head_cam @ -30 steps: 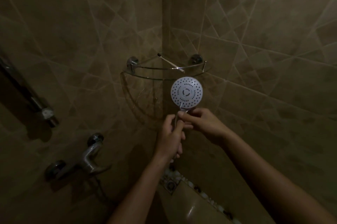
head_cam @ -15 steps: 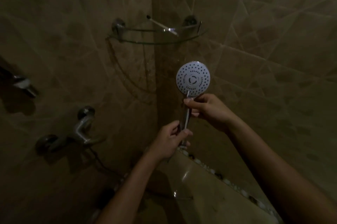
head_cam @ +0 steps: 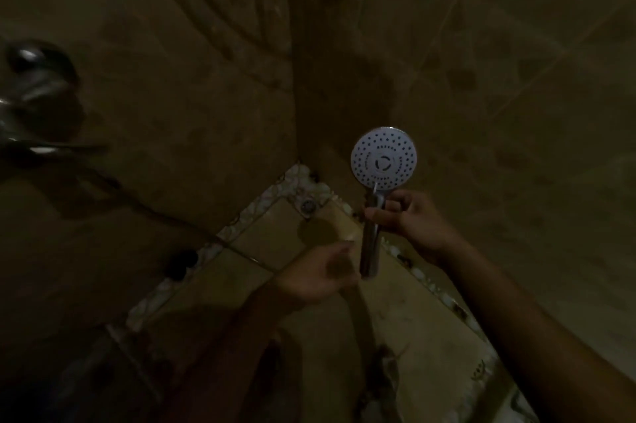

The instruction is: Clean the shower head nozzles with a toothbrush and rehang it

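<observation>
The round white shower head [head_cam: 383, 158] with its rings of dark nozzle holes faces the camera, held upright in the dim corner of a brown-tiled shower stall. Its chrome handle [head_cam: 371, 243] runs straight down from the disc. The right hand [head_cam: 409, 221] grips the upper part of that handle just below the disc, thumb across the front and fingers curled round behind, closed firmly on it. The lower end of the handle hangs free; any hose beyond it is lost in the dark.

The left hand [head_cam: 321, 272] sits just beside the bottom of the handle, on its left. It is smeared with motion blur, the fingers loosely spread and apparently holding nothing, though whether a fingertip touches the chrome cannot be told. Both forearms run out of the lower edge of the frame.

Behind and below the shower head, the two tiled walls [head_cam: 192, 105] meet in a dark vertical seam, and the pale yellow floor tiles [head_cam: 406, 326] with a mottled pebble border show beneath the hands. A small round metal floor drain [head_cam: 308, 206] lies in the corner, near the handle. At the far left a chrome mixer tap [head_cam: 32, 95] is cut off by the frame edge and blurred. A dark round patch [head_cam: 180, 264] on the border is too murky to identify.
</observation>
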Available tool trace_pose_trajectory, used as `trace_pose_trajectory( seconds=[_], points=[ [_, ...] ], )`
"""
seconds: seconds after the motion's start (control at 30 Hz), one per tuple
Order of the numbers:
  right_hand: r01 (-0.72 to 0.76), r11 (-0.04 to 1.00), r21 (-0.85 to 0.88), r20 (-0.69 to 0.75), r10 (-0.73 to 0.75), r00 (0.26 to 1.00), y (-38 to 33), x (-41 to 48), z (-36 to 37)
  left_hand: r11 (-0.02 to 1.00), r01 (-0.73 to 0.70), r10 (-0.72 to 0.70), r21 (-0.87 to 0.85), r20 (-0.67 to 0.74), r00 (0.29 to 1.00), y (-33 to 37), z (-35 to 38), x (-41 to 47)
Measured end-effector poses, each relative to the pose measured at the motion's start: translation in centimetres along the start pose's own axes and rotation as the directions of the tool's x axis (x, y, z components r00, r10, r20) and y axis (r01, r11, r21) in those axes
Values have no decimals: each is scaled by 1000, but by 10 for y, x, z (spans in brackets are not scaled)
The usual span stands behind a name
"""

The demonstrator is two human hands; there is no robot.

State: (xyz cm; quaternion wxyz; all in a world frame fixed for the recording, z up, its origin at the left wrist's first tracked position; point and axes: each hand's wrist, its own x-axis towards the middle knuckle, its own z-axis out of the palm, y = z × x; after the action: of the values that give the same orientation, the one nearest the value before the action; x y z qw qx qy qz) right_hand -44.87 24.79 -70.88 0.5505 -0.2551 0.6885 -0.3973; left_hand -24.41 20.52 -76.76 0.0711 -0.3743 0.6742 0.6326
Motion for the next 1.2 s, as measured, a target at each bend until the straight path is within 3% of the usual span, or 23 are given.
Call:
trace_pose_trajectory(
  seconds=[0.07,0.2,0.3,0.43,0.6,0.73,0.87,1.0,1.07,1.2],
  points=[
    [-63,998,-19,2,63,998,49,25,-14,966,28,-25,258,-13,1000,-40,22,28],
    [-178,983,33,-36,179,983,153,78,-27,894,132,-125,427,-44,991,-127,74,90],
    [-214,974,72,-38,217,975,241,118,-32,843,269,-258,466,-87,962,-202,115,139],
    [-308,948,78,-12,310,951,363,173,-34,768,329,-374,550,-32,927,-300,165,199],
    [-404,901,160,55,400,915,497,228,-34,691,288,-405,663,25,914,-391,210,285],
    [-475,868,144,90,466,880,580,265,-30,671,325,-386,667,-60,920,-461,238,349],
    [-524,846,103,93,516,851,634,289,-22,700,313,-381,642,-36,924,-520,259,391],
    [-562,819,116,112,552,827,662,297,-23,687,206,-153,696,-138,979,-543,259,414],
    [-572,814,104,102,563,820,664,296,-24,630,187,-176,754,-96,980,-543,255,418],
    [-568,814,120,78,563,823,634,285,-28,630,219,-343,745,14,939,-530,237,410]
  ],
)
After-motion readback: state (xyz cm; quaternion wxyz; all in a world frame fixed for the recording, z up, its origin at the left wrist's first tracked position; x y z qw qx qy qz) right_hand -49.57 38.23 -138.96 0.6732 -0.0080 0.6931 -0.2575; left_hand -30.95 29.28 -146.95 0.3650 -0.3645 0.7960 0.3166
